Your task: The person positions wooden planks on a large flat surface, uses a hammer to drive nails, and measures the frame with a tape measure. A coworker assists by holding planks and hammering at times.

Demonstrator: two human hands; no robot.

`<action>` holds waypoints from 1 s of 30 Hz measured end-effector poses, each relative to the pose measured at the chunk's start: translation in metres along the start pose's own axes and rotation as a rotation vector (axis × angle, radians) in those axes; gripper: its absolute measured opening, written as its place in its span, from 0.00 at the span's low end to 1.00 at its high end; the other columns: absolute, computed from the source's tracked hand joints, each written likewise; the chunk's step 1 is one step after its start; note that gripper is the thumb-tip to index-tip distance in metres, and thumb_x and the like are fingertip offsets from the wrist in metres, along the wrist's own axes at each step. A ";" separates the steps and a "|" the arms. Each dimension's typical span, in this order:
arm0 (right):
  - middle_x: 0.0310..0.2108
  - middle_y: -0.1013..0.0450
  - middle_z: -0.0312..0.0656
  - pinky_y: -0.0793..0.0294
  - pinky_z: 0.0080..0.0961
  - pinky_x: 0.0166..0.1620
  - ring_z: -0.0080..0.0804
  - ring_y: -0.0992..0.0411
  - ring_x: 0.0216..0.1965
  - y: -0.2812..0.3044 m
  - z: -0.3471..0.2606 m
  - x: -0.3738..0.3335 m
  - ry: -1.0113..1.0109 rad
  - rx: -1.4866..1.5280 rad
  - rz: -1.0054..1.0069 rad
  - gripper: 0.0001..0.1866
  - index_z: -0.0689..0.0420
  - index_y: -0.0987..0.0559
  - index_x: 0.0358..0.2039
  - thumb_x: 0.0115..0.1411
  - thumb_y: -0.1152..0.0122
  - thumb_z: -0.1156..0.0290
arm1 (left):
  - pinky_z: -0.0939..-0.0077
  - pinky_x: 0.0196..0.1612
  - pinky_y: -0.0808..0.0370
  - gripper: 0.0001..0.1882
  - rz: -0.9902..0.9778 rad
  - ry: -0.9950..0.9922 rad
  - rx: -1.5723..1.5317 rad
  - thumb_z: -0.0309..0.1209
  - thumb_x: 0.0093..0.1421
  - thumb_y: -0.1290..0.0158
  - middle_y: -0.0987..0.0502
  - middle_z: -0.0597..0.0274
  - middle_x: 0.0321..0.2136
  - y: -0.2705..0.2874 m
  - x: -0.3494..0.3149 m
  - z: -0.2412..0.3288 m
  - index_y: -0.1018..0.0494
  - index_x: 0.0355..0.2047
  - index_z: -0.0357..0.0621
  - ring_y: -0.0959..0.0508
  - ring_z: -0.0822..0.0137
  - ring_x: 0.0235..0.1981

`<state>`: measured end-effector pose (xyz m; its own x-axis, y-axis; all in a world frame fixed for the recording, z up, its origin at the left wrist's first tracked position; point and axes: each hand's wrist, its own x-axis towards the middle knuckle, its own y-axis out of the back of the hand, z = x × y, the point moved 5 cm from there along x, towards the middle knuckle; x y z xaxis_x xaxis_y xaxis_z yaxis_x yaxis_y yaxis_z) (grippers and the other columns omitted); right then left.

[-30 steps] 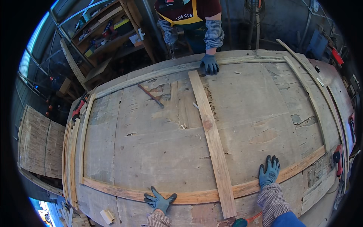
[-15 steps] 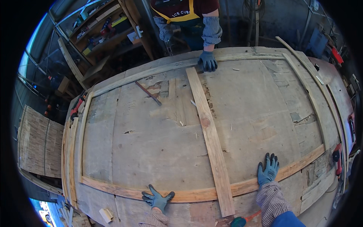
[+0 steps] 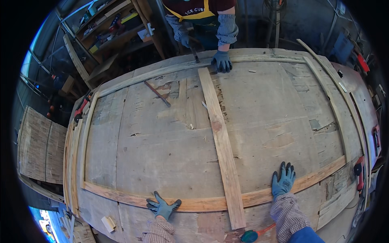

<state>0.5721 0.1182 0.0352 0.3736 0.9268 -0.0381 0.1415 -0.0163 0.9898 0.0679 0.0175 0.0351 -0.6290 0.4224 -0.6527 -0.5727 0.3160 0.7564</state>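
My left hand (image 3: pixel 163 206), in a blue-grey work glove with dark fingertips, rests with fingers spread on the near rail (image 3: pixel 202 204) of a large wooden frame. Farther right, my gloved right hand (image 3: pixel 283 181) lies open, touching the same rail, its fingers pointing away from me. Between my hands a loose-looking plank (image 3: pixel 221 137) runs from the near rail toward the far rail (image 3: pixel 150 77), its near end lying across the near rail. Across the table, a co-worker presses a gloved hand (image 3: pixel 222 61) by the far rail and holds a hammer (image 3: pixel 195 56) in the other hand.
A dark reddish bar (image 3: pixel 158 94) lies on the worn plywood tabletop (image 3: pixel 162 150). Near the front edge sit a round green thing with an orange handle (image 3: pixel 249 236) and a small wood block (image 3: pixel 108 224). Red tools (image 3: pixel 360 172) and loose strips (image 3: pixel 74 166) line the sides.
The co-worker's hammer has swung right and now has its head at the far rail. My hands stay spread on the near rail; the whole view has shifted slightly.
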 end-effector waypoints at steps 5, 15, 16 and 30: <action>0.65 0.51 0.47 0.61 0.44 0.66 0.45 0.55 0.66 -0.002 0.000 0.000 -0.007 0.010 0.002 0.33 0.47 0.42 0.63 0.57 0.48 0.55 | 0.40 0.61 0.69 0.74 -0.002 0.008 -0.003 0.69 0.30 0.39 0.78 0.28 0.61 -0.002 0.005 -0.004 0.74 0.65 0.53 0.73 0.30 0.63; 0.64 0.50 0.48 0.60 0.44 0.65 0.47 0.54 0.65 -0.005 0.001 0.000 0.051 0.039 0.036 0.33 0.49 0.41 0.62 0.57 0.48 0.58 | 0.41 0.62 0.69 0.74 -0.015 0.015 -0.013 0.68 0.30 0.38 0.78 0.28 0.61 -0.004 0.007 -0.006 0.74 0.65 0.53 0.74 0.30 0.63; 0.64 0.50 0.49 0.60 0.45 0.65 0.47 0.54 0.65 -0.004 0.003 -0.001 0.057 0.058 0.036 0.33 0.49 0.41 0.62 0.57 0.48 0.58 | 0.41 0.62 0.69 0.74 -0.021 0.018 -0.012 0.68 0.30 0.38 0.79 0.28 0.61 -0.002 0.005 -0.005 0.74 0.65 0.53 0.74 0.30 0.63; 0.61 0.44 0.46 0.51 0.38 0.63 0.46 0.48 0.62 0.059 -0.145 0.110 0.397 0.665 0.162 0.33 0.54 0.43 0.63 0.57 0.45 0.69 | 0.41 0.62 0.68 0.74 -0.004 0.016 -0.061 0.65 0.30 0.36 0.80 0.30 0.61 -0.002 0.003 -0.006 0.74 0.66 0.56 0.75 0.31 0.63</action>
<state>0.4887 0.2732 0.1092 0.0988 0.9563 0.2751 0.6784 -0.2670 0.6844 0.0637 0.0129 0.0313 -0.6347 0.4080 -0.6563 -0.6059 0.2645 0.7503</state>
